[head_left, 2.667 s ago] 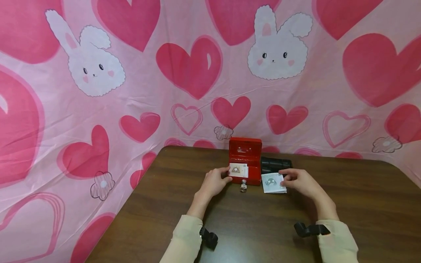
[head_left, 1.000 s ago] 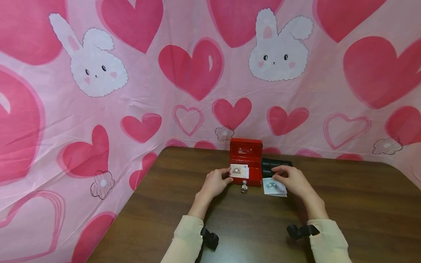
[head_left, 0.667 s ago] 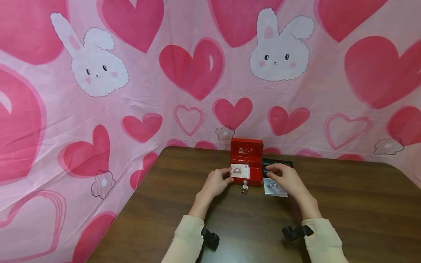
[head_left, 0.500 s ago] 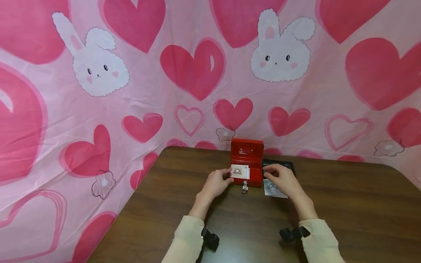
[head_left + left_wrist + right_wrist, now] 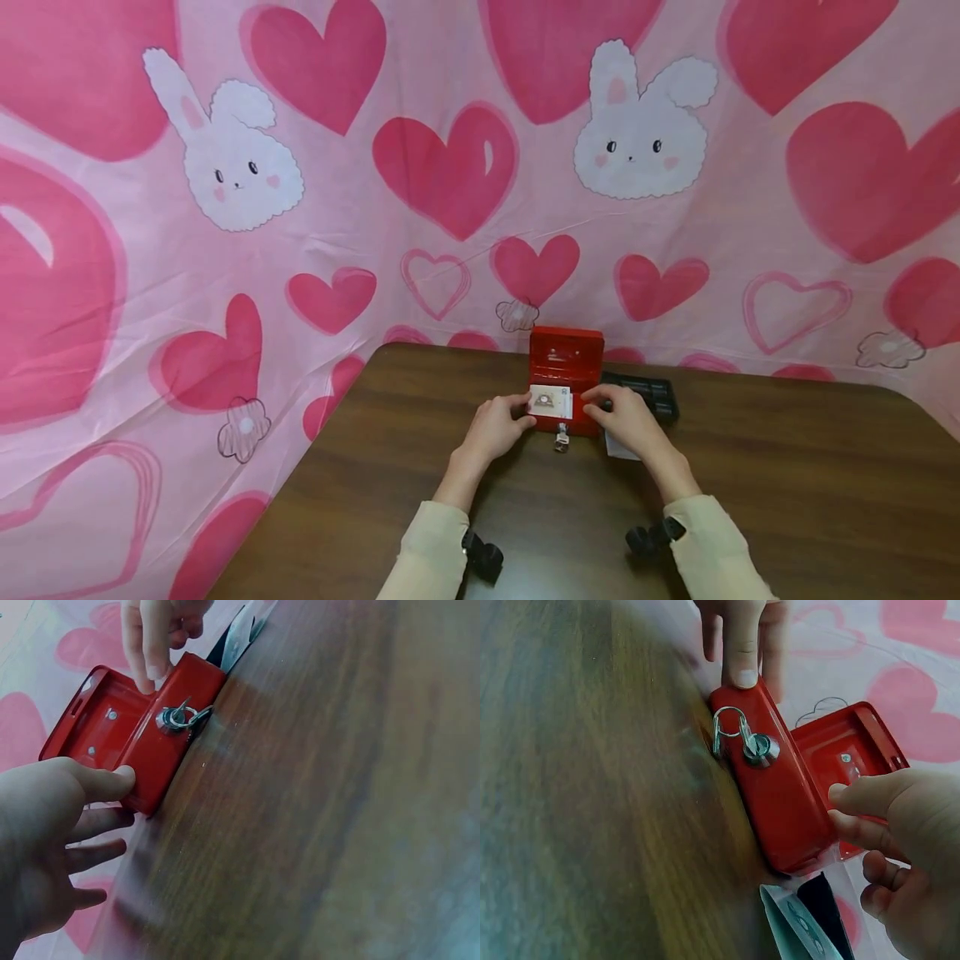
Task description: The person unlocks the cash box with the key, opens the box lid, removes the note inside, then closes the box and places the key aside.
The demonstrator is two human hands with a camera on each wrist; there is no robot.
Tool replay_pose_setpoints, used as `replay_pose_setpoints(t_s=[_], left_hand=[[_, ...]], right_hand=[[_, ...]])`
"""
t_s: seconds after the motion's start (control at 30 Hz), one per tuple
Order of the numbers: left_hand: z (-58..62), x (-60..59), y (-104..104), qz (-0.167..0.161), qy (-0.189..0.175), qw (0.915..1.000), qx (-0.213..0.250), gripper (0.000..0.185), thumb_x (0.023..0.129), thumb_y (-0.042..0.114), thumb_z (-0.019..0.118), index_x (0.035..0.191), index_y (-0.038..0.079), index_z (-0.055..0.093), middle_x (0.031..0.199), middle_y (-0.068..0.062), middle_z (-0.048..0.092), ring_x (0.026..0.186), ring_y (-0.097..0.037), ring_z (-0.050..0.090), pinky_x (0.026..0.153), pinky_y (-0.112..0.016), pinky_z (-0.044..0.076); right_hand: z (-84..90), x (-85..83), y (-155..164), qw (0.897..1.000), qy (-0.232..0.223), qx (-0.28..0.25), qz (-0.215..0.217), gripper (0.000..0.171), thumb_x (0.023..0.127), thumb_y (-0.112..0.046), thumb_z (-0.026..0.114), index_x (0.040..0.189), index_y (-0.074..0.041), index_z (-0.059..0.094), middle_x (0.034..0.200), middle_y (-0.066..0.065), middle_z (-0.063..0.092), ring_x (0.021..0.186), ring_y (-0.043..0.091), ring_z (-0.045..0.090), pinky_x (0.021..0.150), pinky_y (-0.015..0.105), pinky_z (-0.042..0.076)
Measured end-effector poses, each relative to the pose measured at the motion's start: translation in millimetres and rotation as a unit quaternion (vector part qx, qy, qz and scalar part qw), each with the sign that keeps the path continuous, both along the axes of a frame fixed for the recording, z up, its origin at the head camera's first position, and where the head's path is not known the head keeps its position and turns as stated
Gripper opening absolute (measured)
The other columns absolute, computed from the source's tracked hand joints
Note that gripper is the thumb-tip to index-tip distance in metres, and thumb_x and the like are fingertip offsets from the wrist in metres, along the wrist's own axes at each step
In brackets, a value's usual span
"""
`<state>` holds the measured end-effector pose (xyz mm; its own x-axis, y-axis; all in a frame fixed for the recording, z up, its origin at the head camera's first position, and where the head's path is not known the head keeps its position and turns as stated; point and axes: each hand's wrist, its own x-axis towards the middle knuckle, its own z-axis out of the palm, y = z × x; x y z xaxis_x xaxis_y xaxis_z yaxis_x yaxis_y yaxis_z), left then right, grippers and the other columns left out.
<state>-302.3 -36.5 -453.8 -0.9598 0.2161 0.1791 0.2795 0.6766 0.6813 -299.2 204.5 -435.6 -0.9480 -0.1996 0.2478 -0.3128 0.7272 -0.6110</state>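
A small red metal cash box [image 5: 564,425] stands with its lid [image 5: 566,354] raised. A key [image 5: 751,742] on a ring hangs from its front lock. My left hand [image 5: 491,429] grips the box's left front corner, thumb on the front and fingers along the side. A white printed paper, like a banknote [image 5: 550,401], lies in the left part. My right hand [image 5: 626,417] hovers over the right part, thumb and forefinger slightly bent with nothing visible between them. Partly behind that hand, folded light-blue printed papers [image 5: 799,926] lie on the table to the right.
A black compartment tray [image 5: 660,398] sits just right of the box, behind the folded papers. All stand near the back edge of the brown wooden table [image 5: 375,433]. A pink heart-patterned cloth [image 5: 442,175] hangs behind it.
My right hand has released the folded papers and moved left from them to the box's right part. The left hand has stayed at the box. The head view has shifted slightly.
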Motion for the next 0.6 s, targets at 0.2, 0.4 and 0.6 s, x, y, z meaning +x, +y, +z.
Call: replay_pose_setpoints(t_s=[0.2, 0.4, 0.6], left_hand=[[-2.1, -1.2, -2.2, 0.005, 0.005, 1.0000, -0.005, 0.047, 0.090, 0.027, 0.073, 0.135, 0.018, 0.064, 0.134, -0.002, 0.066, 0.122, -0.022, 0.063, 0.103, -0.046, 0.050], [-1.7, -1.4, -3.4, 0.011, 0.027, 0.9992, -0.027, 0.044, 0.090, 0.028, 0.074, 0.132, 0.019, 0.066, 0.130, 0.000, 0.068, 0.121, -0.020, 0.064, 0.102, -0.042, 0.050], [-1.8, -2.7, -0.9, 0.008, 0.024, 0.9995, -0.021, 0.044, 0.090, 0.028, 0.074, 0.132, 0.018, 0.066, 0.130, 0.000, 0.068, 0.120, -0.020, 0.064, 0.103, -0.043, 0.049]], right_hand=[[0.5, -5.4, -9.5, 1.000, 0.007, 0.017, -0.009, 0.023, 0.092, -0.017, 0.068, 0.111, -0.005, 0.073, 0.112, 0.016, 0.073, 0.102, 0.033, 0.062, 0.106, 0.059, 0.042], [4.8, -9.0, -20.0, 0.998, -0.002, 0.059, -0.022, 0.022, 0.089, -0.020, 0.072, 0.106, -0.007, 0.075, 0.101, 0.011, 0.074, 0.091, 0.025, 0.054, 0.086, 0.047, 0.052], [7.6, -13.2, -25.9, 0.995, 0.000, 0.093, -0.033, 0.022, 0.088, -0.022, 0.073, 0.105, -0.008, 0.075, 0.098, 0.010, 0.074, 0.088, 0.022, 0.052, 0.081, 0.044, 0.051]])
